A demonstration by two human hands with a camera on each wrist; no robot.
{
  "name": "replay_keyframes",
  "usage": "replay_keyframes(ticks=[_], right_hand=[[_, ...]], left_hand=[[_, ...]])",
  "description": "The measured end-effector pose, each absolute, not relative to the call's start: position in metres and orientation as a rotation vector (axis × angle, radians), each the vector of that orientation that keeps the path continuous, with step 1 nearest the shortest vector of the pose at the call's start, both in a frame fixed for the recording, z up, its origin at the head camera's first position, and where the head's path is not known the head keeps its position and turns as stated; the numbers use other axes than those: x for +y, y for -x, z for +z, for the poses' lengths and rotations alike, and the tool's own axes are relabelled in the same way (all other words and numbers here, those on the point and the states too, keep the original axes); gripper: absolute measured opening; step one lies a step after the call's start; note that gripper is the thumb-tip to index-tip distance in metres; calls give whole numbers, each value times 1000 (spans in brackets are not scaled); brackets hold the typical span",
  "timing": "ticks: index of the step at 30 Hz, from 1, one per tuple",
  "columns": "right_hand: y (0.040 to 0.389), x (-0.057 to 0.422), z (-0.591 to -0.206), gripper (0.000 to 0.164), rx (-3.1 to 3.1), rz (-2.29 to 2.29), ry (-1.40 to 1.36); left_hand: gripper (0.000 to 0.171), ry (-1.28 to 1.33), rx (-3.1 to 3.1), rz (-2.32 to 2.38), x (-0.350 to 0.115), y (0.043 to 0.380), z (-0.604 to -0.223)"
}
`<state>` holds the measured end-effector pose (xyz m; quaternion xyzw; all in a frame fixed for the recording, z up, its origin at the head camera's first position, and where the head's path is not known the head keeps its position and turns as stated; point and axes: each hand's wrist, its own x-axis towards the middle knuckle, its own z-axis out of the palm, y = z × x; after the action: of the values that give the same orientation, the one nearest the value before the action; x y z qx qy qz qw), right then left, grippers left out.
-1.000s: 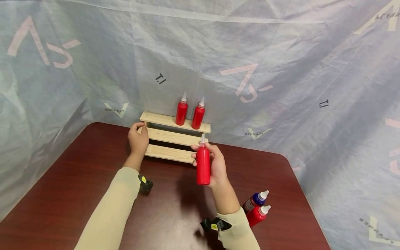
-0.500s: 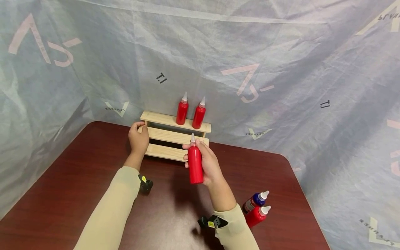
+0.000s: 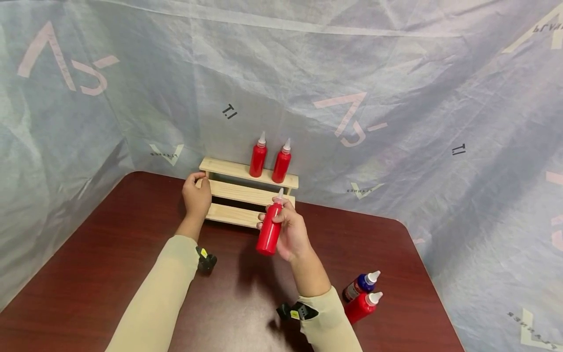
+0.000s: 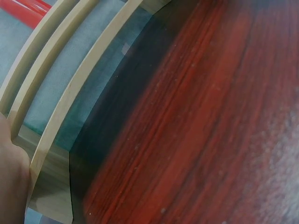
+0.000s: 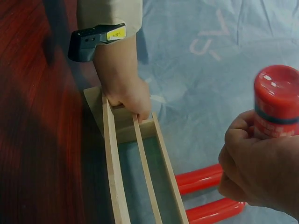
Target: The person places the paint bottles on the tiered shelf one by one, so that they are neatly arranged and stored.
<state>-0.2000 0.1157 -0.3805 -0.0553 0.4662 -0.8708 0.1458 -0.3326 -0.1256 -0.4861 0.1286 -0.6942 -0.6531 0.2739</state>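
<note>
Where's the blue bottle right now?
In the head view, the blue bottle is on the table at lower right, just right of the right sleeve, beside a red bottle that partly covers it.

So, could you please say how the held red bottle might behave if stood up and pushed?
The red bottle would probably tip easily, being tall and narrow. Its glossy surface may feel slippery, and its round body could roll if toppled.
</note>
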Motion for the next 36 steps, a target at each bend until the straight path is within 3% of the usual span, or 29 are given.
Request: replay_keyframes(ticks=[4, 12, 20, 36], right_hand=[[204, 113, -382, 36, 1409, -2512, 64], [210, 108, -389, 50, 1186, -2522, -77], [207, 104, -393, 46, 1236, -2439, 10], [214, 86, -394, 53, 1423, -2258, 160]], left_hand=[[27, -339, -1863, -1756, -125, 332, -486], [26, -350, -1869, -1751, -125, 334, -489], [25, -347, -1859, -1743, -126, 335, -489], [27, -329, -1881, -1776, -127, 331, -488]])
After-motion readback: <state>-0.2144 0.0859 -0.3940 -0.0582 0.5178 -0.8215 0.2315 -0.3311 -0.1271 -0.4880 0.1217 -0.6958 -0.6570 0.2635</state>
